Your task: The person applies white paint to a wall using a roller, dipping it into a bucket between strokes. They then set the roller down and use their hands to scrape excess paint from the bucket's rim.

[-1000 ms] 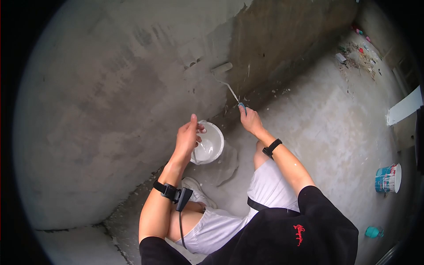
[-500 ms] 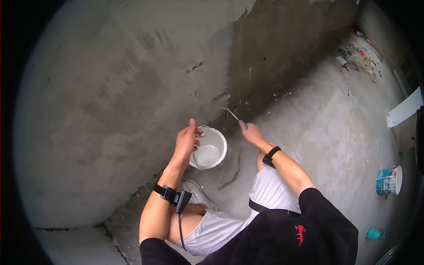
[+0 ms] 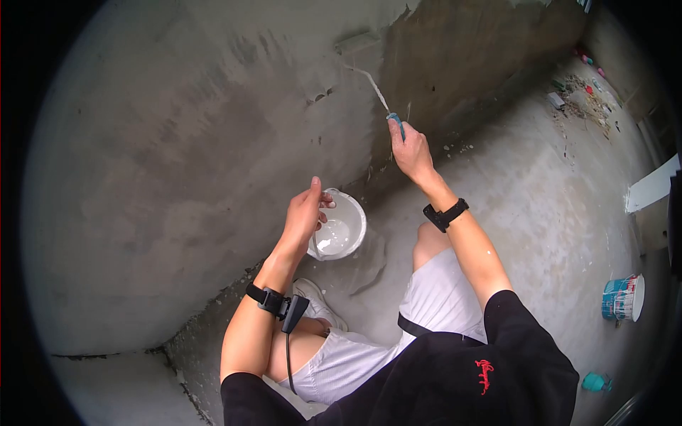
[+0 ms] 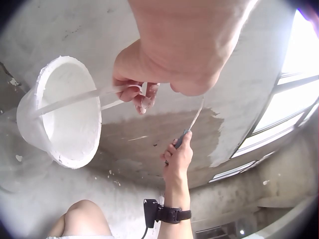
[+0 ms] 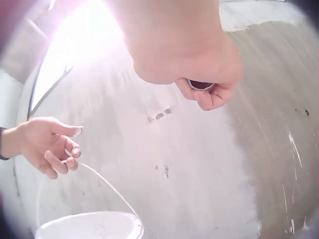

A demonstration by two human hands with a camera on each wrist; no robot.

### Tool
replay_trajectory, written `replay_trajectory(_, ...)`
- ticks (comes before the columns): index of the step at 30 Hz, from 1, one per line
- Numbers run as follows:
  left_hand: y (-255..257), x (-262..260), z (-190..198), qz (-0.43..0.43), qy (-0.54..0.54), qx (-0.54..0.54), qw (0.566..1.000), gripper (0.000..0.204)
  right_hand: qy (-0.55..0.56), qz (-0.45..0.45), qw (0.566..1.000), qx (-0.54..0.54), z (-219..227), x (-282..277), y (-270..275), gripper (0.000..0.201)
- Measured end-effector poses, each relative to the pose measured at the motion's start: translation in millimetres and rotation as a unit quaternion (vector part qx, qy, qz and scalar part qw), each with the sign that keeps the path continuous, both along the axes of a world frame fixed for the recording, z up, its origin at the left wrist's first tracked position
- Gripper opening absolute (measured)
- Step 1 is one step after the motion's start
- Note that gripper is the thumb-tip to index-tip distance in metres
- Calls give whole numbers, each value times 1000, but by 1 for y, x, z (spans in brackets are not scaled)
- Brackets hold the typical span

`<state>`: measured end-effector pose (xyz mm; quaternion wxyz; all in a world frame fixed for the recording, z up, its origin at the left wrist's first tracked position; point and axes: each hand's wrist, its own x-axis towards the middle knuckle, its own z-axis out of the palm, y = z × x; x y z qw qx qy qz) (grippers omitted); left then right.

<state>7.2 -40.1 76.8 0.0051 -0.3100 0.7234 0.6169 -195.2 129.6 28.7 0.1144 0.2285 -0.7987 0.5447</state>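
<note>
Gripping roller handle [image 3: 396,117], right hand [image 3: 413,155]; left hand [image 3: 302,214] curled round bail [image 4: 70,101], bucket [image 3: 351,213] below

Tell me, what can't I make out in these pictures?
Left wrist view: the roller head, hidden behind the left-hand grip.
Right wrist view: most of the roller handle, behind the right-hand grip.
Right wrist view: the bucket, mostly cut off by the bottom edge.
Head view: the floor debris, pieces too small to name.
</note>
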Motion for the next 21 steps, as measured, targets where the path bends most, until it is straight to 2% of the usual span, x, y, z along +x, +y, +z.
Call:
replay_trajectory(4, 1, -2, 2, 1, -9, -2, 1000, 58, -23, 20, 1000, -5, 11, 8, -6, 46)
replay_trajectory(11, 3, -3, 6, 5, -9, 1, 1000, 58, -23, 15, 1000, 9, -55, 32, -11, 47)
replay_trajectory(14, 5, -4, 4, -3, -14, 3, 1000, 58, -44, 3, 996, 74, -78, 43, -5, 46)
replay_trajectory(21, 3, -5, -1, -4, -13, -5, 1000, 58, -73, -11, 987, 143, -100, 56, 18, 45)
